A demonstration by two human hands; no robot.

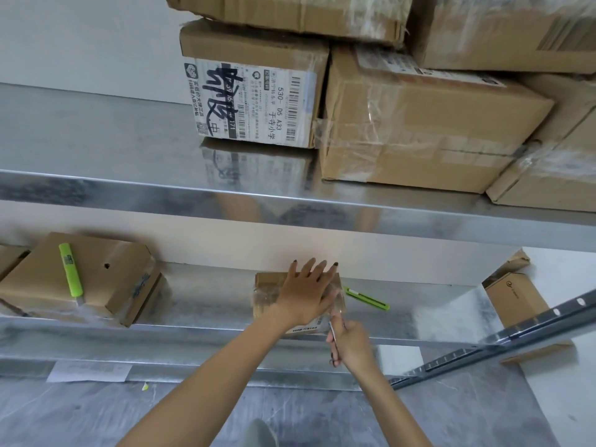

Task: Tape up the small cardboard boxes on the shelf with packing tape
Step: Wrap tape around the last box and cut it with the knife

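Head view: right hand (353,345) holds scissors (333,332) pointing away, toward small box (267,293).

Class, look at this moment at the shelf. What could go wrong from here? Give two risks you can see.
1. The scissors in the right hand work close to the left hand pressed flat on the small box; a slip might nick a finger.
2. The green knife lies just beside the box; shifting the box could knock it.
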